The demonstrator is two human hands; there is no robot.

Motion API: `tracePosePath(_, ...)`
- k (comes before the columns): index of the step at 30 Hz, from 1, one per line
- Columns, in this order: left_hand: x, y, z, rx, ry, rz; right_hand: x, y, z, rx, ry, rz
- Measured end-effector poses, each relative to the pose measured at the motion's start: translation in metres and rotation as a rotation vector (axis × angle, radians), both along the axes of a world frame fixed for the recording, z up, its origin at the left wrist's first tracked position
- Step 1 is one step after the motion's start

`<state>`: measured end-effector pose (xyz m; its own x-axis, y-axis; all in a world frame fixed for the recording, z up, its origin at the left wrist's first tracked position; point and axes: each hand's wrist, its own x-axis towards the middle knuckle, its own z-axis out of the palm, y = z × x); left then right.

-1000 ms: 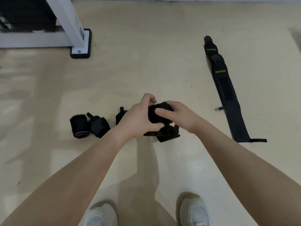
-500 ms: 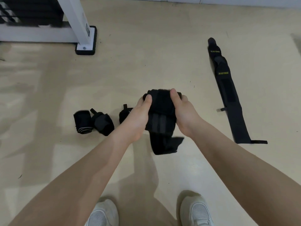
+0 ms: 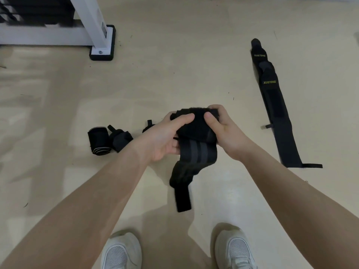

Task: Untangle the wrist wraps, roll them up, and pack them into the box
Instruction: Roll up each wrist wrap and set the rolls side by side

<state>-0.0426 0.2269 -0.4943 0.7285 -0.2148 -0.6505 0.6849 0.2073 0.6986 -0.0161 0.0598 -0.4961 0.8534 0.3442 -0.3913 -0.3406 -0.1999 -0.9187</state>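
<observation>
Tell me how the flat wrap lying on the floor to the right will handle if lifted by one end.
The flat wrap is probably floppy: the wrap in the hands droops with its tail dangling. It looks light, being thin fabric. Lying flat, it is unlikely to roll, unlike the rolled wrap on the left.

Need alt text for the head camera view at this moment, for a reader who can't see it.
Both hands, left hand and right hand, grip a partly rolled black wrist wrap above a pale floor, its loose tail hanging down. Two rolled wraps lie to the left, and a flat wrap marked XUEYING lies to the right.
</observation>
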Motion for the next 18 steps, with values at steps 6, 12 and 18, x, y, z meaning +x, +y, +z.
tracePosePath(6, -0.007, -0.012, -0.004, -0.069, -0.187, 0.215, 0.005, 0.003, -0.003, 0.097, 0.215, -0.068)
tracePosePath(12, -0.014, -0.018, -0.006, 0.063, -0.434, 0.201, 0.015, 0.002, 0.006, 0.013, 0.36, 0.087)
tracePosePath(18, -0.013, -0.011, -0.007, 0.318, -0.675, -0.065, 0.005, -0.003, 0.009, 0.193, 0.4, 0.006)
